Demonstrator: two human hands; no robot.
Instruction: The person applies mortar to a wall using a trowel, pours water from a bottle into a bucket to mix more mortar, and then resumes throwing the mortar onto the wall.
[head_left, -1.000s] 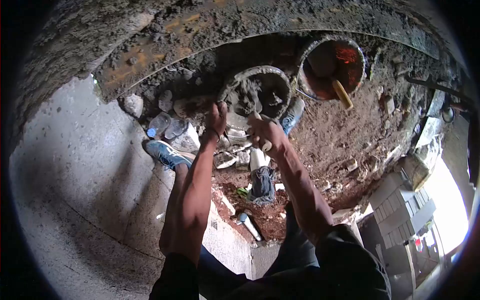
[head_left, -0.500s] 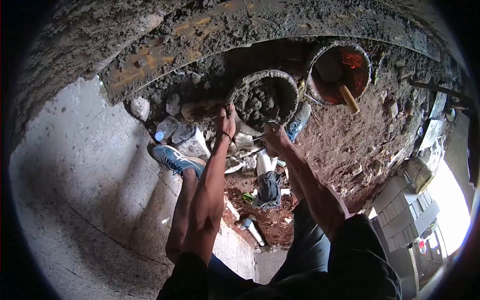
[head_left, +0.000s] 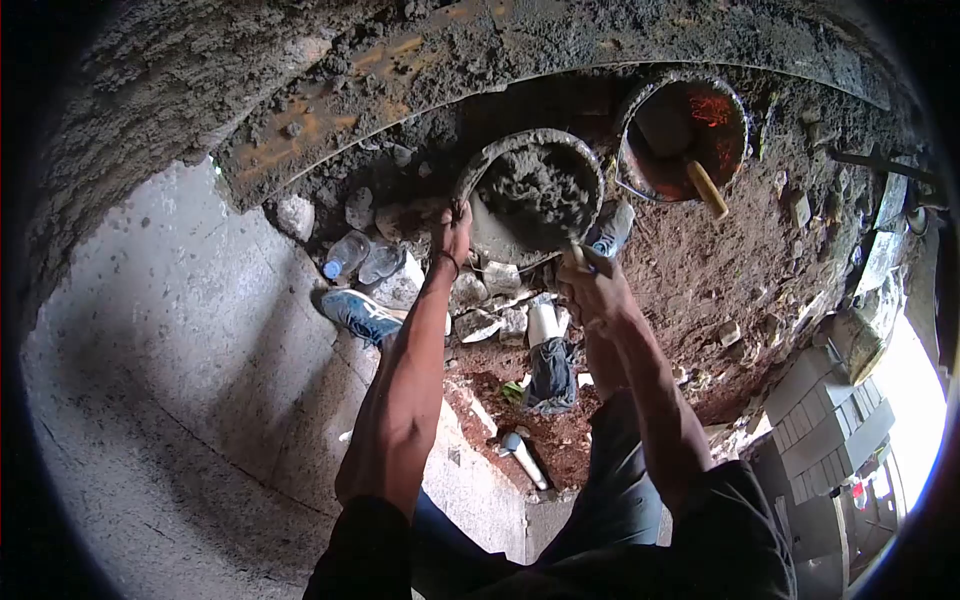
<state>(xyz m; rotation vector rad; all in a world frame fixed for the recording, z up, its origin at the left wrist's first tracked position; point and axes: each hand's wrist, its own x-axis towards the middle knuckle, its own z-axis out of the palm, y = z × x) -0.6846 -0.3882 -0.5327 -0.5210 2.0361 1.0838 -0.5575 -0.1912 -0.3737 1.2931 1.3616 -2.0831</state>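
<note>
A bucket (head_left: pixel 505 238) of wet grey mortar (head_left: pixel 540 188) is in front of me, its mouth tilted towards me. My left hand (head_left: pixel 455 238) is closed on the bucket's left rim. Lower right of the mouth, my right hand (head_left: pixel 597 290) is wrapped round the pale handle of a trowel (head_left: pixel 574 257). The trowel's blade points into the bucket and cannot be made out against the mortar. Most of the mortar lies towards the far side, and the near inner wall shows bare.
A second bucket (head_left: pixel 627 165) with a wooden-handled tool (head_left: pixel 706 190) stands at the right. A mortar-covered board (head_left: pixel 330 120) runs behind. Plastic bottles (head_left: pixel 346 256), stones (head_left: pixel 295 217) and a white pipe (head_left: pixel 524 460) lie around my feet. A concrete slab (head_left: pixel 180 320) spreads at left.
My right hand has drawn back from the bucket's rim, down and to the right, with the trowel. The mortar has shifted in the bucket, and its near inner wall shows more. My left hand stays on the rim.
</note>
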